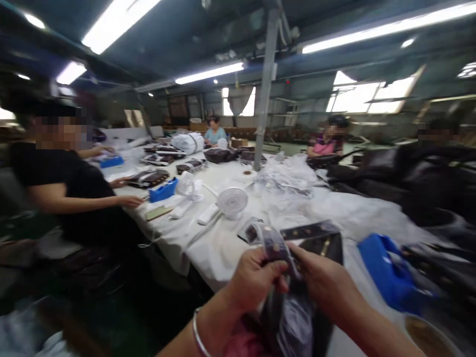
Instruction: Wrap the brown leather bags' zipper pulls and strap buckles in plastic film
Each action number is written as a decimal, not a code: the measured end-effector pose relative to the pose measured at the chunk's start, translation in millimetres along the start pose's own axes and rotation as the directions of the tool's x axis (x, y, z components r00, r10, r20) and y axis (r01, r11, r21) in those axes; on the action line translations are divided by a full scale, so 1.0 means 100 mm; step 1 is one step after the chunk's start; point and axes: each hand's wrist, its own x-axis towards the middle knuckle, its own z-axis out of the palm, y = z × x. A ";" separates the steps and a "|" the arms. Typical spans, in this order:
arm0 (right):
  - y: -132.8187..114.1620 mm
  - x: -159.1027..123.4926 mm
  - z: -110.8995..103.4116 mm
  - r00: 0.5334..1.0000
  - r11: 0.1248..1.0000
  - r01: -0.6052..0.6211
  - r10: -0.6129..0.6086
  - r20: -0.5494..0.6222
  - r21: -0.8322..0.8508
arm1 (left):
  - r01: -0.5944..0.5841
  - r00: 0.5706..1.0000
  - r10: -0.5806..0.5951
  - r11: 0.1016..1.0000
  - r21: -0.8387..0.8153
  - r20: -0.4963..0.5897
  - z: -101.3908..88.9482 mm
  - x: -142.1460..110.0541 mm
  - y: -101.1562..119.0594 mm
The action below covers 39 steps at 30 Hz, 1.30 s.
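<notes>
Our left hand pinches the studded strap, probably to steady it; towards its four o'clock, our right hand sits close, grip unclear to us.

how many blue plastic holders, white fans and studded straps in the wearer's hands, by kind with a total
Blue plastic holders: 3
White fans: 2 clear; a pale round shape farther back is too blurred to tell
Studded strap in the left hand: 1
Total: 6
</notes>
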 end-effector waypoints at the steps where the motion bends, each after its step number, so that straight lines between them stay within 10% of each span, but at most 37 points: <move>1: 0.00 0.00 -0.02 0.996 0.994 -0.034 0.042 0.076 -0.106 | 0.011 1.000 -0.011 1.000 -0.014 0.024 -0.02 0.04 -0.01; 8: -0.14 0.03 -0.18 0.989 0.902 0.094 -0.037 0.141 -0.422 | 0.138 0.988 -0.131 0.987 -0.083 0.079 -0.07 0.19 -0.25; 28: -0.01 -0.03 -0.37 0.907 0.876 0.414 -0.421 0.023 -0.247 | 0.370 0.848 -0.410 0.912 0.178 0.336 0.13 0.32 -0.16; 39: 0.05 -0.20 -0.40 0.983 0.981 0.185 -0.185 -0.010 0.054 | 0.272 0.929 -0.291 0.956 0.109 0.227 0.20 0.28 -0.19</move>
